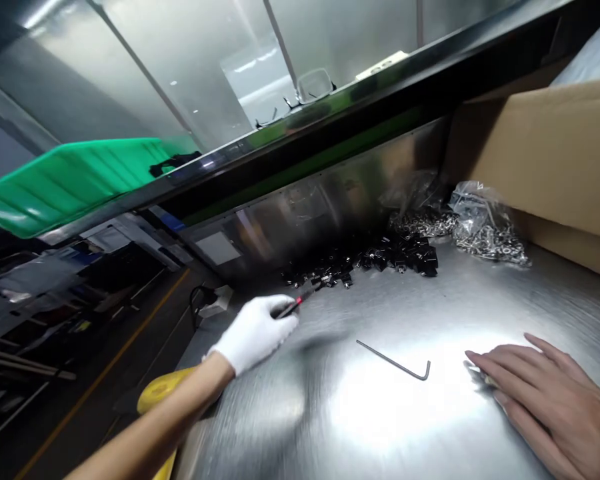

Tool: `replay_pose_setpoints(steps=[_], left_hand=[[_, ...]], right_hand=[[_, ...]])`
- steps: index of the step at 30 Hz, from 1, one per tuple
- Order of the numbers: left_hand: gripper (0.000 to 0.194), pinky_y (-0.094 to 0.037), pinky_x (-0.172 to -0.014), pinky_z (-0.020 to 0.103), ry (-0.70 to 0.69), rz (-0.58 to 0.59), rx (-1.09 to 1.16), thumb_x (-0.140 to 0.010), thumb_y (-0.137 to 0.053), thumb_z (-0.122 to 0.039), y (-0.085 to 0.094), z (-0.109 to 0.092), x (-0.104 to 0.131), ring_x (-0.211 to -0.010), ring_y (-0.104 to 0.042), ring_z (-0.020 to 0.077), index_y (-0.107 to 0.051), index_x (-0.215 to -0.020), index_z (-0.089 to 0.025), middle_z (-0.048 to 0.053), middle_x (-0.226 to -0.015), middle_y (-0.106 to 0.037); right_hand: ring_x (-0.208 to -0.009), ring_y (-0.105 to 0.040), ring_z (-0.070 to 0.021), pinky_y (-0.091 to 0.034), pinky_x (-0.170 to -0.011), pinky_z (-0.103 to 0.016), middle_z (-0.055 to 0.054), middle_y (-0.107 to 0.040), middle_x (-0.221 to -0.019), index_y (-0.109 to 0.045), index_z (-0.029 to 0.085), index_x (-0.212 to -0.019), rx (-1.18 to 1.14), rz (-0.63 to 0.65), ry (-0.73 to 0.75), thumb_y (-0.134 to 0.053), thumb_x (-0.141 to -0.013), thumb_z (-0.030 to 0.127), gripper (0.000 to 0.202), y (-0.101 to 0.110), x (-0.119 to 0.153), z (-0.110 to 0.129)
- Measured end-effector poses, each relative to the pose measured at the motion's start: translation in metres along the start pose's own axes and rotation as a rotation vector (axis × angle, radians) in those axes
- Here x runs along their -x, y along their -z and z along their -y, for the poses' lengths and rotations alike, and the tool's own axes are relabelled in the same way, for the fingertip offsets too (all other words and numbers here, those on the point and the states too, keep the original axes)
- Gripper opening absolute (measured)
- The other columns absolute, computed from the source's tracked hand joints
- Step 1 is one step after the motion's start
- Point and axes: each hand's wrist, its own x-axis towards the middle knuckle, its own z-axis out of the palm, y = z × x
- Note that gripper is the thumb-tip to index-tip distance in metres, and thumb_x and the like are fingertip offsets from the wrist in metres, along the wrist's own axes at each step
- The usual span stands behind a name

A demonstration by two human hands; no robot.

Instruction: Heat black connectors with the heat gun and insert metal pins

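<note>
My left hand [260,333], in a white glove, is closed around a slim black tool with a red band [299,301]. Its tip points at a heap of small black parts [400,255] and is too blurred to name its kind. At the right, my bare right hand [550,387] has its fingers stretched out low over the metal table [290,427]. Small shiny metal pieces [476,377] lie at its fingertips, partly hidden by them. Between both hands an L-shaped hex key [393,362] rests on the table.
Clear bags of small metal hardware [487,227] stand at the back right, beside a cardboard box [555,153]. A shelf edge [220,157] crosses above, with a green bin [75,180] on the left. Something yellow [163,390] sits below my left forearm.
</note>
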Motion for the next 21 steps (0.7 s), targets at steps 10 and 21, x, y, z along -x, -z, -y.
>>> replay_pose_setpoints(steps=[10,21], left_hand=[[0.011,-0.032,-0.059,0.027,0.091,0.611,1.016,-0.077,-0.059,-0.027,-0.083,0.004,0.145,-0.061,-0.042,0.0128,-0.056,-0.077,-0.017,-0.002,-0.064,-0.050],[0.009,-0.036,-0.069,0.029,-0.051,0.527,1.004,-0.081,-0.056,-0.025,-0.090,0.019,0.178,-0.075,-0.042,0.0155,-0.057,-0.085,-0.018,0.000,-0.080,-0.051]], right_hand=[[-0.135,-0.053,-0.0183,-0.049,-0.113,-0.036,0.004,-0.053,-0.150,-0.038,0.045,-0.150,-0.890,0.353,-0.146,-0.069,-0.093,0.040,0.065,0.035,-0.062,0.143],[-0.110,-0.068,-0.0150,-0.057,-0.099,-0.029,0.000,-0.070,-0.120,-0.066,0.030,-0.125,-1.243,0.341,-0.210,-0.067,-0.096,0.025,0.030,0.014,-0.064,0.191]])
